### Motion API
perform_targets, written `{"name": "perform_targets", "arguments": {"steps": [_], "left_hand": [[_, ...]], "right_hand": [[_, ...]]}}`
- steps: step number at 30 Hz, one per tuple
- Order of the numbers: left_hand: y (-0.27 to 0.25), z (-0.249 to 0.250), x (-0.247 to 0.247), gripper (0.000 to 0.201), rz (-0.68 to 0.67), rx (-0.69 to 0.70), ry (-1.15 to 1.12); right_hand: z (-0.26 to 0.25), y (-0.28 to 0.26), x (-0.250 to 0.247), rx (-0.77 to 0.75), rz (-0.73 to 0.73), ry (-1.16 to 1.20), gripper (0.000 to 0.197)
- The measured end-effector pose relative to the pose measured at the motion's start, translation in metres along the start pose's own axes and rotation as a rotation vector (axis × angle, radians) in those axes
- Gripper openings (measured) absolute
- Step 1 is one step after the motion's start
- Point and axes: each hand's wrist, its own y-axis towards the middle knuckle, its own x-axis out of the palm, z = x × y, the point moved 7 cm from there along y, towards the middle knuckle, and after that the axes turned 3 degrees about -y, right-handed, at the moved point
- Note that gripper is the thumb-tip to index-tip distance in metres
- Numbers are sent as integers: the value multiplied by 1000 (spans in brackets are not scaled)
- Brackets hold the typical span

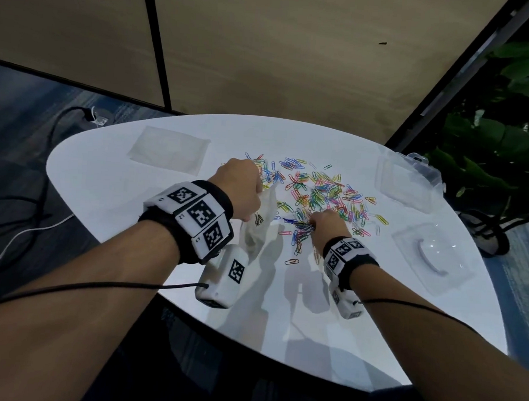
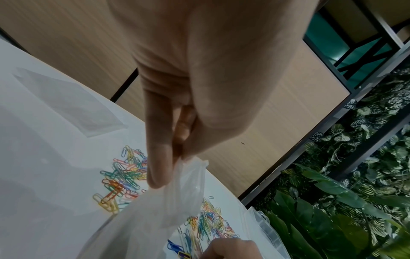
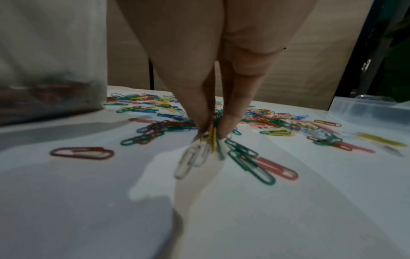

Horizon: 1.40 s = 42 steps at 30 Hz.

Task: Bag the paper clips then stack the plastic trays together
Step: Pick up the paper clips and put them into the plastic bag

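Note:
Several coloured paper clips [image 1: 322, 191] lie scattered over the middle of the white table [image 1: 110, 192]. My left hand [image 1: 239, 183] pinches the top edge of a clear plastic bag [image 1: 260, 221], which hangs down to the table with a few clips inside. The bag's rim [image 2: 190, 168] shows between thumb and finger in the left wrist view. My right hand [image 1: 325, 223] pinches a small bunch of clips [image 3: 204, 149] at the near edge of the pile, just right of the bag. Two clear plastic trays sit at the right: one far [image 1: 408, 183], one near [image 1: 432, 258].
A spare flat clear bag [image 1: 167, 150] lies at the table's far left. Green plants [image 1: 499, 145] stand past the right edge. Cables [image 1: 26, 218] run over the floor to the left. A wood-panel wall is behind the table.

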Motion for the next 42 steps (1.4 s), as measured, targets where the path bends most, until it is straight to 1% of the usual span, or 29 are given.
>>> {"name": "perform_targets", "arguments": {"steps": [3,4,5,6,8,9,11,13,14,16,18,21,22,23,24,25,27,29,30,31,32,34,35,36,38,39,40,41,42], "left_hand": [[-1,0,-1,23,-2,4,7],[-1,0,-1,24,-3,4,10],[-1,0,-1,24,-4,3,13],[-1,1,0,24,-4,4,16],[0,3,1,22,-10,9,30],[1,4,2,22,-12,11,38],[1,5,2,23,-17,7,40],[1,7,3,22,-19,13,37],[1,8,4,23,-21,20,39],[0,11,6,23,-26,31,46],[-1,13,7,23,-28,25,38],[-2,13,7,24,-23,6,0],[-3,13,7,23,-17,-1,-25],[-3,13,6,23,-12,-4,-51],[-3,14,7,23,-10,-2,-69],[-4,15,7,21,-13,4,-79],[-5,16,8,20,-16,13,-96],[-6,17,8,23,-22,17,-104],[-6,17,8,24,-24,20,-102],[-6,17,8,25,-27,20,-97],[-6,17,8,25,-27,21,-88],[-5,15,6,24,-16,22,-70],[-4,14,5,23,-10,19,-64],[-4,13,3,22,1,16,-60],[-3,10,0,21,22,9,-65],[-2,9,-1,23,25,4,-69],[-2,7,-1,24,22,0,-71],[-3,6,-2,25,18,-3,-75],[-3,5,-2,25,14,-5,-78]], "right_hand": [[8,6,-6,48,-12,12,18],[15,7,-8,85,-30,58,13],[26,11,-7,126,-47,127,13],[38,12,-6,183,-79,243,14],[58,13,0,281,-167,567,11],[63,13,0,304,-187,745,14],[61,6,-15,337,-172,1100,20],[47,-4,-39,312,-162,1398,16],[37,-9,-52,269,-171,1479,14],[14,-22,-72,178,-202,1557,15],[-7,-32,-77,144,-236,1613,14],[-40,-44,-75,82,-301,1606,21],[-48,-47,-72,68,-311,1564,21],[-55,-50,-70,55,-303,1505,16],[-61,-51,-68,49,-278,1445,10],[-65,-51,-66,45,-239,1375,9],[-71,-48,-64,25,-165,1235,18],[-76,-48,-61,17,-160,1131,32],[-78,-47,-61,5,-145,1080,30],[-78,-46,-63,-14,-111,1013,23],[-78,-46,-67,-53,-77,932,17],[-84,-49,-76,-164,-62,704,22],[-87,-51,-78,-202,-81,642,25],[-87,-51,-78,-221,-118,677,27],[-82,-50,-82,-193,-207,962,23],[-72,-48,-84,-154,-218,1091,20],[-59,-44,-86,-118,-189,1142,18],[-42,-39,-85,-73,-149,1107,16],[-23,-33,-80,-19,-123,998,16]]}}
